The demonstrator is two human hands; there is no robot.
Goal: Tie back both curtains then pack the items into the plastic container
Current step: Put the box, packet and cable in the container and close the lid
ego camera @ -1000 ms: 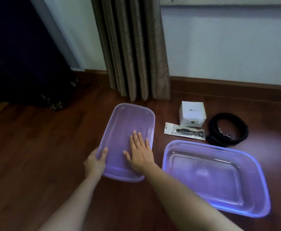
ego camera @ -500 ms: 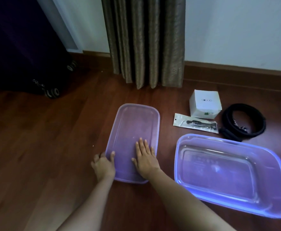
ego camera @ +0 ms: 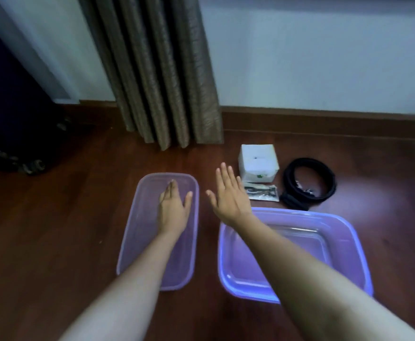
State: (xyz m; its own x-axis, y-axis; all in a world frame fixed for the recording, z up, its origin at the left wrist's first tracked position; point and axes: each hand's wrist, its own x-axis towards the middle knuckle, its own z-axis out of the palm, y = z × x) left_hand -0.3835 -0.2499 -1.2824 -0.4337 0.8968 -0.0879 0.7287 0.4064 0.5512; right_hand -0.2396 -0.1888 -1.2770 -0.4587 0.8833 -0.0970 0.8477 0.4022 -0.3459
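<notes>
- Head view, lower middle: the purple lid point(ego camera: 137, 230) lies flat on the wooden floor point(ego camera: 54, 230). My left hand point(ego camera: 174, 207) is stretched over its far half, fingers straight and together, gripping nothing. I cannot tell whether the palm presses on the lid or hovers just above it.
- Lower right: the plastic container point(ego camera: 349, 232) sits open on the floor just beside the lid. Inside I see only its bare, glossy bottom. My right forearm crosses above its left part.
- Centre: my right hand point(ego camera: 228, 195) is raised between the lid and the loose items, fingers spread and straight, holding nothing. It covers the left end of a small clear packet point(ego camera: 263, 192).
- Right of centre, outside the container: a white box point(ego camera: 258, 162) stands on the floor, touching the packet's far edge. A coiled black strap point(ego camera: 310, 183) lies just to the right of both.
- Upper middle: one brown curtain point(ego camera: 162, 82) hangs in straight folds against the wall, with its hem near the floor.
- Left edge: a dark wheeled case point(ego camera: 12, 119) stands well apart from everything else.
</notes>
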